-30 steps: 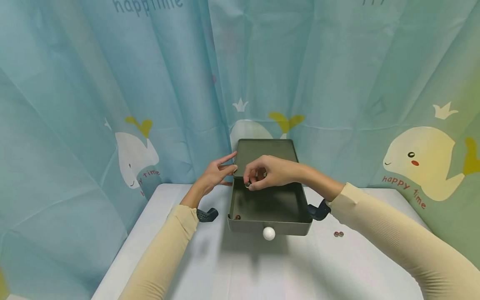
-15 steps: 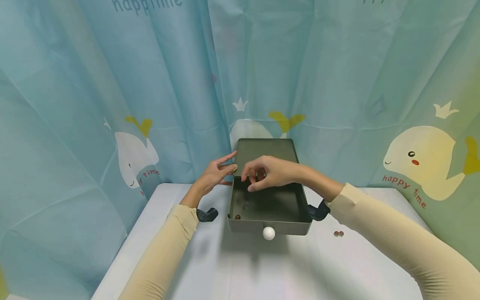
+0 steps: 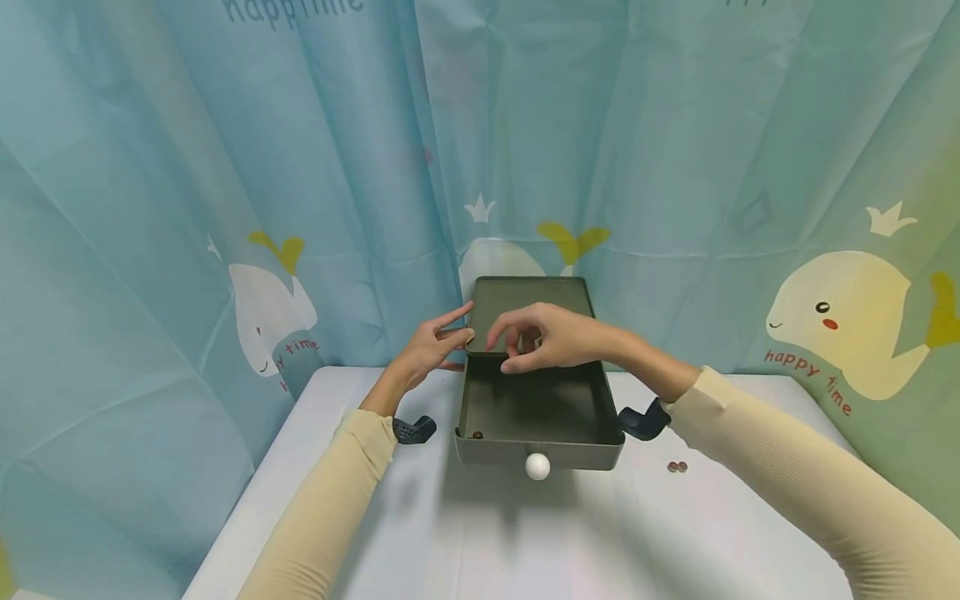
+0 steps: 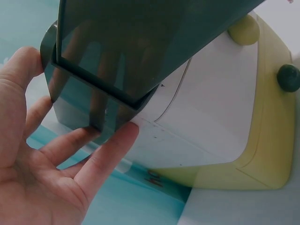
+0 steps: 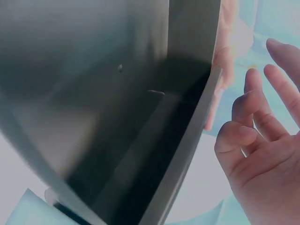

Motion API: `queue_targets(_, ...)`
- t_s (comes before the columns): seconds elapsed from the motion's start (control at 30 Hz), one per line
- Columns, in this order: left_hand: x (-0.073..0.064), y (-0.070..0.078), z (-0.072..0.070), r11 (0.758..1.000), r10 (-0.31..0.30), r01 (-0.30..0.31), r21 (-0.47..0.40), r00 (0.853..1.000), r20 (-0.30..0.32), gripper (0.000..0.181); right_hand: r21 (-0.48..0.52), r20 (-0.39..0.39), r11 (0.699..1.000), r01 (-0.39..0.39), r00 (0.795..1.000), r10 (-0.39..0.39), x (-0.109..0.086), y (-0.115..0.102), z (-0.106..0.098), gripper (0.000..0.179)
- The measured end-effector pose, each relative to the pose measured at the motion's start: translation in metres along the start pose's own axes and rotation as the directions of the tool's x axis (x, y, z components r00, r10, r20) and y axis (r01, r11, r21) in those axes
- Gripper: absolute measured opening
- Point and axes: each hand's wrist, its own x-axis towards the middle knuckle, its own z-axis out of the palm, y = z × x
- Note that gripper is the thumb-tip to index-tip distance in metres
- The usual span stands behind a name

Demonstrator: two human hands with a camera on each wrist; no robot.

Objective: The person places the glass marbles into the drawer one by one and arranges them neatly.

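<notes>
A dark green cabinet (image 3: 528, 293) has its top drawer (image 3: 540, 456) pulled out, with a white knob (image 3: 537, 467) on the front. My left hand (image 3: 429, 346) touches the cabinet's left side with spread, fairly straight fingers. The left wrist view shows its fingertips (image 4: 131, 129) against the green side. Over the drawer's back part hovers my right hand (image 3: 551, 335), fingers loosely bent and holding nothing. In the right wrist view, that hand (image 5: 262, 140) is beside the drawer wall. A small brown bead-like ball (image 3: 477, 435) lies in the drawer's front left corner.
Two small reddish-brown round things (image 3: 677, 467) lie side by side on the white table (image 3: 360, 517), right of the drawer. Below the green part, the left wrist view shows a white drawer front (image 4: 211, 98) and a yellow section (image 4: 276, 136). A whale-print curtain (image 3: 675, 167) hangs behind.
My right hand held a small dark round thing over the drawer, then let it go; a blur showed below it. That hand has since risen slightly. The left hand has stayed put.
</notes>
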Motion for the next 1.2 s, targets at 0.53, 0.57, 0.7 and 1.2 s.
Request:
queue_targets(0.53,-0.003,0.002,0.002,1.0,0.0,0.0,-0.002,1.0,0.004,0.06,-0.006,-0.114,0.999,-0.039,0.993,0.038,-0.038,0.0,-0.019,0.03)
queue_targets(0.57,-0.003,0.003,0.002,1.0,0.002,-0.002,0.0,1.0,0.005,0.06,-0.01,-0.124,0.999,-0.041,0.991,0.039,-0.042,0.001,-0.02,0.03)
queue_targets(0.7,-0.004,0.003,0.002,1.0,0.009,-0.009,-0.004,1.0,0.008,0.06,-0.001,-0.163,0.998,-0.062,0.985,0.061,-0.057,0.003,-0.023,0.03)
queue_targets(1.2,-0.003,0.002,0.002,1.0,0.003,-0.003,-0.007,1.0,0.003,0.06,0.012,-0.288,0.994,-0.104,0.952,0.103,-0.114,0.016,-0.03,0.031)
